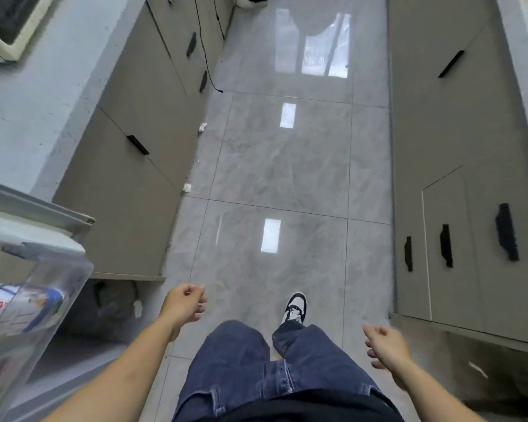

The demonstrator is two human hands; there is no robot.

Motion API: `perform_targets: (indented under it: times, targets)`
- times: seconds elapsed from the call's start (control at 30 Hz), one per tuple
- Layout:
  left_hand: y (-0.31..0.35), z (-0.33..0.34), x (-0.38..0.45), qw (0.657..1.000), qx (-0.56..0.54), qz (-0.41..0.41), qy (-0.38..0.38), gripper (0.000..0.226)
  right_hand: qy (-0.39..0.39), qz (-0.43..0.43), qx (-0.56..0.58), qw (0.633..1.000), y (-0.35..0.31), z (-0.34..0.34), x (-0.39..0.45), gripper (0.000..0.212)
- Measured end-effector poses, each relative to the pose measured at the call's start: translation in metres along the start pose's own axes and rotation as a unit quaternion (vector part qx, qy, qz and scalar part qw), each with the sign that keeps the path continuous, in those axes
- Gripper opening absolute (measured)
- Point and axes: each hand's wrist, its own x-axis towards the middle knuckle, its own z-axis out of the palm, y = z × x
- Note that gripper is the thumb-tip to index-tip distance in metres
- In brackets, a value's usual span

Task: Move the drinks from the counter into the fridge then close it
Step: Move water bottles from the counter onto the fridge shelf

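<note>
Standing between kitchen cabinets, fridge door open at our left.
Our left hand and right hand hang empty, fingers loosely curled.

Pretty bright, even daylight overall. The glossy floor throws back a lot of glare: a big window reflection at its far end and two small white rectangles of ceiling light nearer the person. Shadows are soft, darkest under the cabinets either side of the floor. Wide-angle lens bends the cabinet lines outward. The right hand is motion-smeared, and the clear bin left of the floor looks blurry.
</note>
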Motion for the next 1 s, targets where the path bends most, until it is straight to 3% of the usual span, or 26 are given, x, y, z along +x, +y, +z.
perform_targets:
  times: [0.2,0.5,0.67,1.0]
  targets:
    - [0.024,0.008,0.008,0.997,-0.037,-0.055,0.032,0.02,-0.035,-0.103,-0.04,0.993,-0.175,-0.014,0.058,0.03]
    - [0.066,0.006,0.054,0.978,-0.151,-0.122,0.083,0.019,-0.11,-0.216,-0.156,0.957,-0.397,0.045,0.095,0.027]
    - [0.114,-0.005,0.076,0.956,-0.224,-0.161,0.099,0.024,-0.129,-0.247,-0.239,0.93,-0.486,0.075,0.103,0.027]
    - [0.245,-0.066,0.102,0.893,-0.38,-0.109,0.215,0.023,-0.172,-0.274,-0.392,0.861,-0.628,0.139,0.14,0.027]
